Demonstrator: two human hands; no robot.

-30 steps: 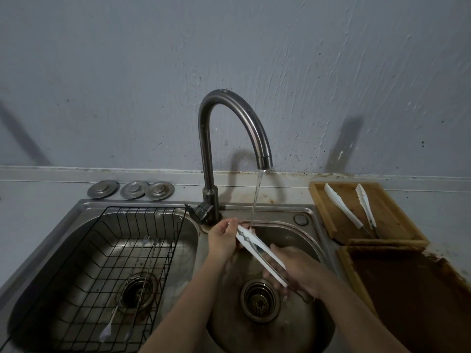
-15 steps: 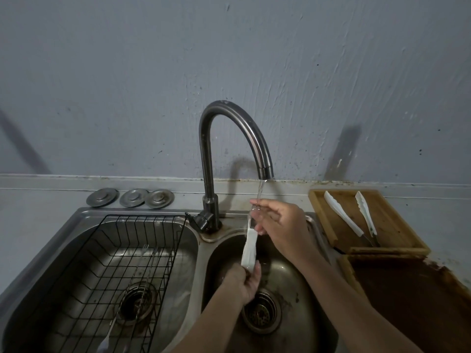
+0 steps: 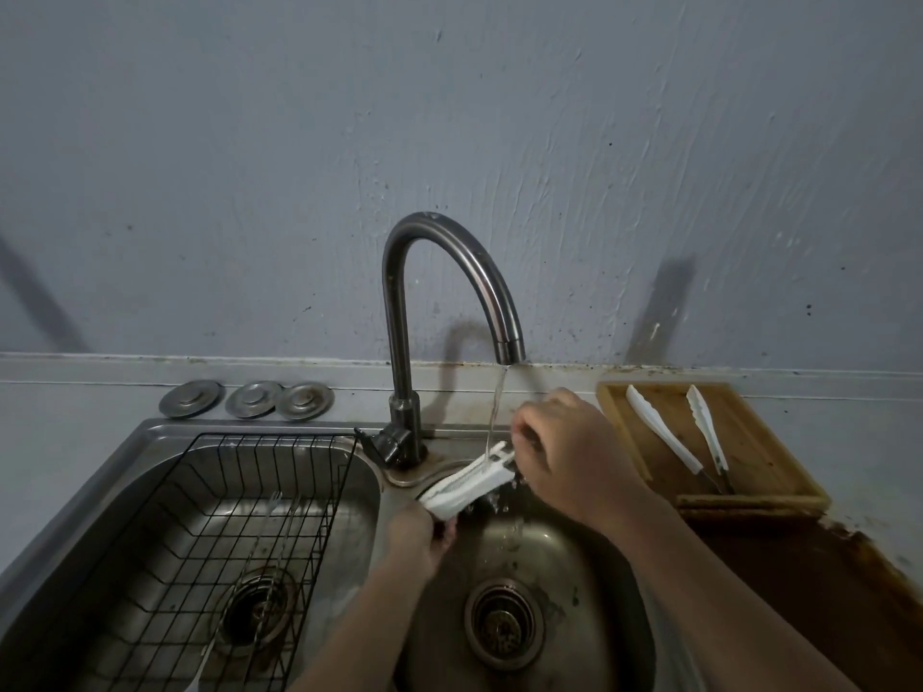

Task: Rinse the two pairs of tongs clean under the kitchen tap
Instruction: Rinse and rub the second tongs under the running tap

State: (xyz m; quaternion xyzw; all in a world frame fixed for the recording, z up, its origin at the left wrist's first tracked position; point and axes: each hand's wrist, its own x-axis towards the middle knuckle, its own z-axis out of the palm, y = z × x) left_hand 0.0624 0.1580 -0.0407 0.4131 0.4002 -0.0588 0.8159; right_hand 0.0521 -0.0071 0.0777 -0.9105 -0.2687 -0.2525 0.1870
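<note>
Water runs from the curved steel tap (image 3: 439,272) into the small right sink bowl (image 3: 589,581). Under the stream I hold white tongs (image 3: 474,479), tilted, their upper end toward the right. My left hand (image 3: 419,539) grips the lower left end. My right hand (image 3: 564,452) grips the upper right end, fingers curled over it. A second pair of white tongs (image 3: 664,434) lies spread open on the wooden tray (image 3: 744,442) at the right.
A black wire rack (image 3: 239,541) sits in the large left bowl (image 3: 100,516) with a utensil inside. Three metal discs (image 3: 247,399) lie on the counter behind it. A dark wooden board (image 3: 809,591) lies in front of the tray.
The tongs have swung from nearly vertical to a shallow tilt under the stream. My right hand moved right and down a little; my left hand rose toward the bowl's left rim.
</note>
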